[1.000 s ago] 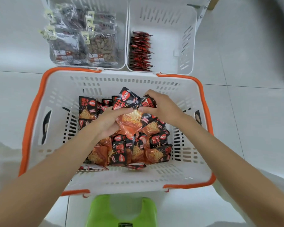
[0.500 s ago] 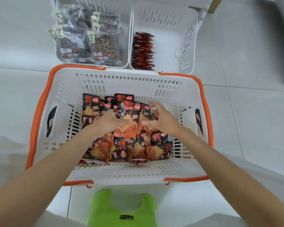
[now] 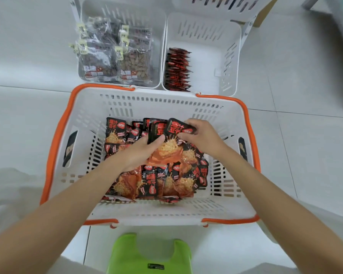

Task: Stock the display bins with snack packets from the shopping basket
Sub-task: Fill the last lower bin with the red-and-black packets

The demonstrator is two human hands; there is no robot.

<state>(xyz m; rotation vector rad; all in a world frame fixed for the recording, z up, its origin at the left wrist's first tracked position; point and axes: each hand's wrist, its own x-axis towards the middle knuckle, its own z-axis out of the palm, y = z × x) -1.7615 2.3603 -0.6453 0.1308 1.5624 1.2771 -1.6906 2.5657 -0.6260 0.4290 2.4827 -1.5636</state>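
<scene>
Pale, glossy floor tiles [image 3: 305,155] with thin grout lines all round, and a lime-green plastic stool [image 3: 151,254] at the near edge. On the floor sits the white slotted plastic shopping basket with an orange rim [image 3: 147,212], holding a loose heap of crinkly red-and-black foil snack packets [image 3: 147,186]. The left grip [image 3: 141,151] is curled round a bunch of packets [image 3: 166,151] over the heap, thumb on top. The right grip [image 3: 202,137] pinches the bunch's black top edge. Beyond the basket are two white slotted plastic display bins. The left bin [image 3: 127,14] carries clear bags of brown nuts [image 3: 115,62]. The right bin [image 3: 210,56] has a row of red packets [image 3: 177,70] standing on edge against its left wall.
</scene>
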